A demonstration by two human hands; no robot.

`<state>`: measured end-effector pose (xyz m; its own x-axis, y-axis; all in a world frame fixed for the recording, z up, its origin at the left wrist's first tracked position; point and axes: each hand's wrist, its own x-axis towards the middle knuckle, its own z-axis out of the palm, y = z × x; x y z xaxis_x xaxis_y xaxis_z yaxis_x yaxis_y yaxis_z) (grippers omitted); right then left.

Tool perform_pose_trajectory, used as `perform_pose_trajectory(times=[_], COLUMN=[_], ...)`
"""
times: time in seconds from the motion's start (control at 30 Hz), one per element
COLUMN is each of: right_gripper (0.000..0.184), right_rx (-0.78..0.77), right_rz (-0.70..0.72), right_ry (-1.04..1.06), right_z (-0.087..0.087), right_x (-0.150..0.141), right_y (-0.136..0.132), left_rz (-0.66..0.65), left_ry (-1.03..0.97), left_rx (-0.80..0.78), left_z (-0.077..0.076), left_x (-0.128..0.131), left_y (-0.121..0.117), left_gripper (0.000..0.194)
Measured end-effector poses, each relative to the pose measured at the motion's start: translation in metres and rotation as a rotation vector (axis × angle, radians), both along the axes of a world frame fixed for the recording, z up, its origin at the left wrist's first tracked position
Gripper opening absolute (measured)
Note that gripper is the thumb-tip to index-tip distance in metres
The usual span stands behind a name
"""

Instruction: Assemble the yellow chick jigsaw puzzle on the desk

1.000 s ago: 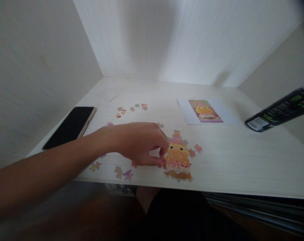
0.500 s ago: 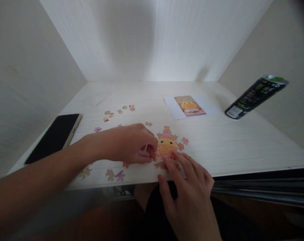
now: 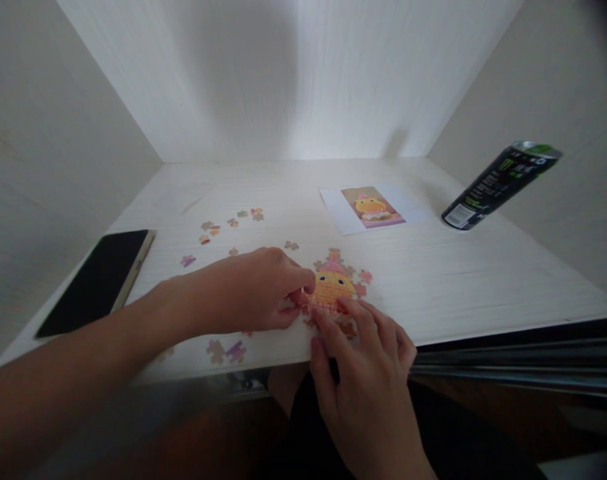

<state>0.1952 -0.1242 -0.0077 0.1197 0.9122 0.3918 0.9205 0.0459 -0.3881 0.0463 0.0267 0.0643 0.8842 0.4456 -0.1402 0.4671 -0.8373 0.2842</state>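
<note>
Pale worktop (image 3: 458,280): your left hand (image 3: 253,293) seemingly pinches a piece at the puzzle's (image 3: 333,288) left edge; right hand's (image 3: 368,373) fingers (image 3: 351,317) spread flat on its near edge.

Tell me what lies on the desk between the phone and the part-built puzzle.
In the head view, loose puzzle pieces lie scattered between the phone and the part-built puzzle. The left hand also crosses that stretch, fingertips at the puzzle's left edge.
</note>
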Motion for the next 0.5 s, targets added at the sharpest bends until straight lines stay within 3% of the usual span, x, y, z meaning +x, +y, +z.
perform_pose_trajectory(times=[0.33, 0.5], right_gripper=[0.027, 0.027], right_rx=[0.009, 0.002], right_rz=[-0.008, -0.02], right_ry=[0.035, 0.077], right_z=[-0.0003, 0.0015], right_x=[0.0014, -0.0007], right_y=[0.0, 0.0028], left_rz=[-0.231, -0.283], left_ry=[0.047, -0.001], left_rx=[0.338, 0.393], left_z=[0.0009, -0.0004], left_x=[-0.0022, -0.0023], left_y=[-0.0062, -0.0063], left_gripper=[0.003, 0.01])
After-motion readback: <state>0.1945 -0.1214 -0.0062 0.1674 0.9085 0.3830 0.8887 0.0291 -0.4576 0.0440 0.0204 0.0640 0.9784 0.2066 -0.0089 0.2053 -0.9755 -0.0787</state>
